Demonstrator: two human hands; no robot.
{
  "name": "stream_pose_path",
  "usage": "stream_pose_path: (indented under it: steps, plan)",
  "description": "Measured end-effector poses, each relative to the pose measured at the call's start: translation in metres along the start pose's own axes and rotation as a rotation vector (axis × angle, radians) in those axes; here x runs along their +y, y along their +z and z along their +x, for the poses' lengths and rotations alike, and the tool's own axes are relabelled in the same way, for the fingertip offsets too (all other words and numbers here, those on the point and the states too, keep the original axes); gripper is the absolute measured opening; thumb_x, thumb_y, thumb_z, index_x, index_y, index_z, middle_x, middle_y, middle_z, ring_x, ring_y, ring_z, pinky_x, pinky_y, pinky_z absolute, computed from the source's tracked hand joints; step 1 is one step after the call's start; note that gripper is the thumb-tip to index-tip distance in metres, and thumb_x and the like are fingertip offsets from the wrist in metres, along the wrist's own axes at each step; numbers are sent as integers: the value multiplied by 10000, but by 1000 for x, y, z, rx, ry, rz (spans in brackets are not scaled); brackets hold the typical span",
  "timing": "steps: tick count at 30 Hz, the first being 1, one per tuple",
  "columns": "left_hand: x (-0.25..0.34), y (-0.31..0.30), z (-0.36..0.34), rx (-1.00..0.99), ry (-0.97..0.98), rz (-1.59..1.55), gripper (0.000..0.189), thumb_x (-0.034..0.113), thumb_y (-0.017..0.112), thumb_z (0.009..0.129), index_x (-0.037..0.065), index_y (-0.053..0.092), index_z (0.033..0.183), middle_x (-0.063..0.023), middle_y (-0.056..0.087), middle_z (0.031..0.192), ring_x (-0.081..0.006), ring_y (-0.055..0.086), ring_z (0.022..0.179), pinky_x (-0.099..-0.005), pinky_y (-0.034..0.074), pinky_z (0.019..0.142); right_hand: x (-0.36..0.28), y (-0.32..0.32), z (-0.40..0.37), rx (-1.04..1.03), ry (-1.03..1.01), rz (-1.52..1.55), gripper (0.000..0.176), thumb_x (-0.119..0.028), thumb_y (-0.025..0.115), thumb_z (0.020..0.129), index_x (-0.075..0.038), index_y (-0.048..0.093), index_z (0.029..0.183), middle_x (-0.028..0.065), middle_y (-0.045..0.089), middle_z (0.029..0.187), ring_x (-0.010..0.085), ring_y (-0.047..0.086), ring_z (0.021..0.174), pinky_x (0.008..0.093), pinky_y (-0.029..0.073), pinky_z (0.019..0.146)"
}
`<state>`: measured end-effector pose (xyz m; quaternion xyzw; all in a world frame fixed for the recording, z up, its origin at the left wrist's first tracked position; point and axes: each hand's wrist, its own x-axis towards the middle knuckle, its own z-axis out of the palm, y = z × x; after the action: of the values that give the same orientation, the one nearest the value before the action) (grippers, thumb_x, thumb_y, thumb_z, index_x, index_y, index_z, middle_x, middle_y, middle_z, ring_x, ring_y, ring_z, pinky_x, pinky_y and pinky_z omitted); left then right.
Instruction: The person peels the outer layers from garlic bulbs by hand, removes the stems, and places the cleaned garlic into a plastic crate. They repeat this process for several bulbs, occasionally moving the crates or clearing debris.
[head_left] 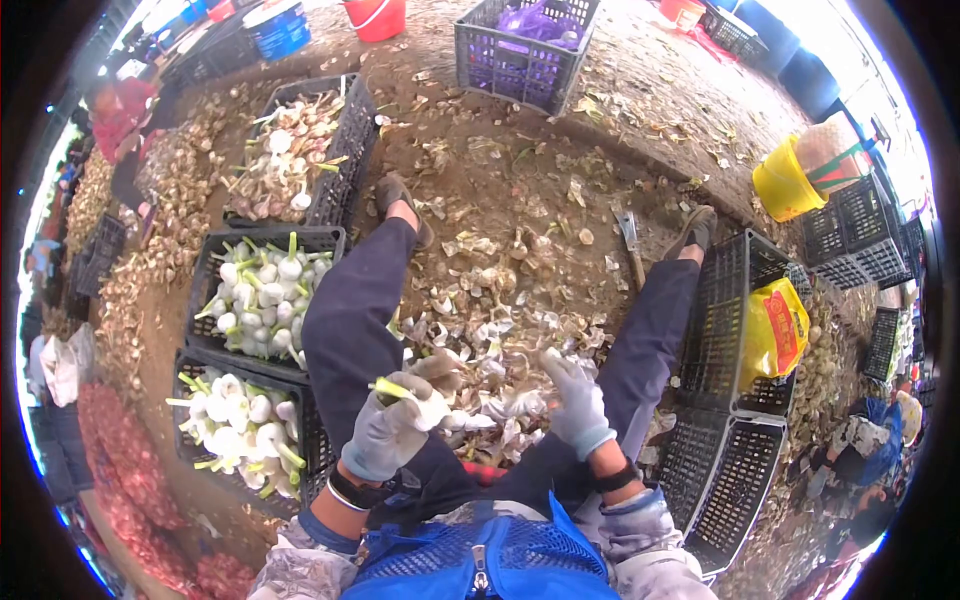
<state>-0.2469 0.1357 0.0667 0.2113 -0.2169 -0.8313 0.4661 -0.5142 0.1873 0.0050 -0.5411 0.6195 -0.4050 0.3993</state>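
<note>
My left hand (393, 428), in a grey-white work glove, is closed around a garlic bulb (428, 408) whose cut green stem points to the left. My right hand (577, 405), gloved the same way, is raised over my right thigh, apart from the bulb. Its fingers look stretched out, and I see nothing in them. Between my legs lies a heap of loose garlic skins (510, 335). At my left, one black crate (322, 240) is full of trimmed white garlic bulbs (270, 300), and a nearer crate holds more peeled garlic bulbs (240, 425).
An untrimmed-garlic crate (350, 150) stands farther forward on the left. A hand tool with a metal blade (628, 235) lies near my right foot. Black crates (715, 320) on the right hold a yellow bag (775, 330). Beyond are a yellow bucket (785, 180) and red net sacks (115, 450).
</note>
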Motion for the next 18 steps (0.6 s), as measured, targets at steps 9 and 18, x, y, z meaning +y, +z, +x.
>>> stream_pose_path:
  steps: [9, 18]
  plan:
    - [-7, 14, -2, 63, 163, 620, 252, 33, 796, 780, 51, 673, 999, -83, 594, 1122, -168, 567, 1053, -315, 462, 917, -113, 44, 1, -192, 351, 686, 318, -160, 674, 939, 46, 600, 1170, 76, 666, 925, 109, 627, 818, 258, 518, 733]
    - [-3, 20, -3, 67, 279, 738, 244, -39, 776, 769, 43, 669, 972, -101, 596, 1121, -173, 603, 1033, -310, 513, 902, -119, 41, -2, 30, -233, 38, 288, -108, 766, 818, -36, 675, 1082, 109, 700, 922, 236, 694, 823, 342, 548, 717]
